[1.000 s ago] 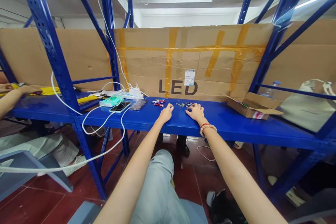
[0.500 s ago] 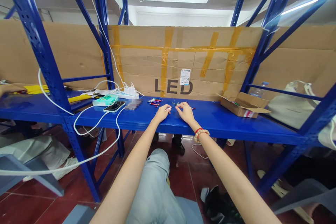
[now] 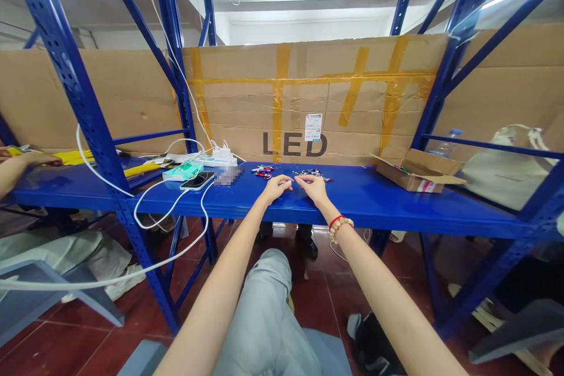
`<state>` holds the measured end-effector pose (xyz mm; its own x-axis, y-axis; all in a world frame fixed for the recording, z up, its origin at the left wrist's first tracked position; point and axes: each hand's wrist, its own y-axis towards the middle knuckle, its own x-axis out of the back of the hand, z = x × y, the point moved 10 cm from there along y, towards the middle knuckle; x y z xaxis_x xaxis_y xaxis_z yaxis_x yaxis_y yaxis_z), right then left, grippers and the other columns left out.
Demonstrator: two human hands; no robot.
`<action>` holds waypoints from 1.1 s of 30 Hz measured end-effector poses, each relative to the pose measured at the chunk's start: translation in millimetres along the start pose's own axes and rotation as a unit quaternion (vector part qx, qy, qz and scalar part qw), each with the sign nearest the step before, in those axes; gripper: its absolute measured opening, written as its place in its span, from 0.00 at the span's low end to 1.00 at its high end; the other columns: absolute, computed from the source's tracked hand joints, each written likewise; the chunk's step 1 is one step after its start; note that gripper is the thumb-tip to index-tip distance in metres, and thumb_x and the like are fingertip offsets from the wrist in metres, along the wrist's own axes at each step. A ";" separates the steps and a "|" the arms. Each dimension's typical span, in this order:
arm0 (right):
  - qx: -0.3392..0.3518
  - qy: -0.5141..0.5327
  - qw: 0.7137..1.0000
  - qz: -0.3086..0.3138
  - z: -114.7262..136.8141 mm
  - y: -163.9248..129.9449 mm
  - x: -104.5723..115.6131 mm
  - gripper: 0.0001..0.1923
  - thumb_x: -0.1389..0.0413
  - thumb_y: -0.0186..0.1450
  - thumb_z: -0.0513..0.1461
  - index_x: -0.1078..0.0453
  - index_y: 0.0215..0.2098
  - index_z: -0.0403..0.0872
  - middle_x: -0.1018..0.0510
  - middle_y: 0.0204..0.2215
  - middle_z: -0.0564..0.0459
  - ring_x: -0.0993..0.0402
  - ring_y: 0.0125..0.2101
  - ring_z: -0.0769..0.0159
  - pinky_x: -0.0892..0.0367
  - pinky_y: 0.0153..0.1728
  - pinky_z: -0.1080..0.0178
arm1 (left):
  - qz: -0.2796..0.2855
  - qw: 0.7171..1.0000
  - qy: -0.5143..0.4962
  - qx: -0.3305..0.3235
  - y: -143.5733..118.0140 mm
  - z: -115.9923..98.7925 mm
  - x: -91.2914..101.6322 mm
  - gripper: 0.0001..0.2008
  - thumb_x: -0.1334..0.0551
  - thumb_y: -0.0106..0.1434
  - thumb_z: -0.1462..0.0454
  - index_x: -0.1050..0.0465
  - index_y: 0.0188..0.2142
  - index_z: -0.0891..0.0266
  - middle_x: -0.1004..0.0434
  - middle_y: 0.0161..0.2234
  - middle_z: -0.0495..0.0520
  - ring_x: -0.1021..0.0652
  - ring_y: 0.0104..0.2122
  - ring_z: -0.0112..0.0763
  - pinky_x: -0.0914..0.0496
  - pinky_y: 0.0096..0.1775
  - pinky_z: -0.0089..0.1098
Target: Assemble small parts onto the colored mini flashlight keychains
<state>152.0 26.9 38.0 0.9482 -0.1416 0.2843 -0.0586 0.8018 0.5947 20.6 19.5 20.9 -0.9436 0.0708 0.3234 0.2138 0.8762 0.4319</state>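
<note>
Only the head view here: my left hand (image 3: 277, 188) and right hand (image 3: 314, 188) lie side by side on the blue shelf (image 3: 379, 200), fingertips nearly meeting, and between them I seem to be pinching one small pale piece (image 3: 288, 182), though it is too tiny for me to name or to say which hand really has it. A second ago the hands sat further apart, the right one resting nearer the scatter of small parts; half a second ago they were closing in; now they have come together over that one piece, which I read as picking or fitting work having started rather than sorting. The little red and blue parts (image 3: 263, 171) lie just beyond my left fingers, and a second scatter of small parts (image 3: 315, 175) lies just beyond my right, in front of the cardboard sheet marked LED (image 3: 295, 144). A beaded bracelet (image 3: 340, 224) sits on my right wrist. To the left a phone (image 3: 197, 180) lies on its white cable near a power strip (image 3: 220, 157); far right stands an open cardboard box (image 3: 416, 171). At the far left edge another person's hand (image 3: 30, 158) rests on the neighbouring shelf
</note>
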 end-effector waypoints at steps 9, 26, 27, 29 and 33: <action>-0.030 0.048 0.997 0.050 -1.9 -2.6 -12.2 0.15 0.39 0.50 0.47 0.23 0.30 0.43 0.20 0.28 0.48 0.26 0.25 0.63 0.32 0.21 0.64 | 0.007 1.000 -0.025 0.013 -1.5 0.8 -1.6 0.10 0.38 0.61 0.64 0.31 0.40 0.70 0.25 0.28 0.56 0.26 0.30 0.34 0.34 0.36 0.30; -0.059 0.089 0.987 0.120 0.7 -10.3 -22.9 0.19 0.39 0.50 0.49 0.23 0.33 0.43 0.21 0.26 0.49 0.30 0.22 0.69 0.37 0.19 0.69 | 0.005 1.000 -0.025 0.016 0.2 6.8 3.0 0.15 0.36 0.60 0.59 0.31 0.42 0.69 0.26 0.28 0.55 0.29 0.24 0.29 0.40 0.25 0.24; -0.059 0.090 0.986 0.124 2.1 -11.0 -23.6 0.19 0.39 0.50 0.49 0.23 0.33 0.43 0.20 0.27 0.49 0.29 0.22 0.69 0.37 0.19 0.69 | 0.001 1.000 -0.024 0.017 0.4 7.0 4.2 0.15 0.36 0.60 0.59 0.31 0.41 0.69 0.27 0.27 0.55 0.30 0.23 0.28 0.40 0.24 0.24; -0.060 0.089 0.986 0.125 3.6 -11.6 -23.5 0.19 0.39 0.50 0.48 0.23 0.33 0.43 0.20 0.27 0.48 0.29 0.23 0.69 0.37 0.19 0.69 | -0.007 1.000 -0.019 0.018 0.3 6.6 6.4 0.15 0.36 0.60 0.59 0.30 0.40 0.69 0.28 0.24 0.53 0.32 0.20 0.27 0.40 0.23 0.24; -0.065 0.082 0.988 0.116 2.5 -11.1 -21.5 0.18 0.38 0.49 0.46 0.24 0.33 0.41 0.21 0.27 0.47 0.29 0.23 0.68 0.39 0.17 0.69 | -0.012 1.000 -0.008 0.017 -1.1 2.5 6.7 0.14 0.36 0.60 0.59 0.29 0.40 0.69 0.30 0.22 0.51 0.33 0.19 0.27 0.40 0.23 0.25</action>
<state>131.5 19.6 27.1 0.9525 0.1424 0.2693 -0.2500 0.8705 0.4239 13.4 20.2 20.5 -0.9520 0.0570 0.3007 0.1830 0.8934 0.4102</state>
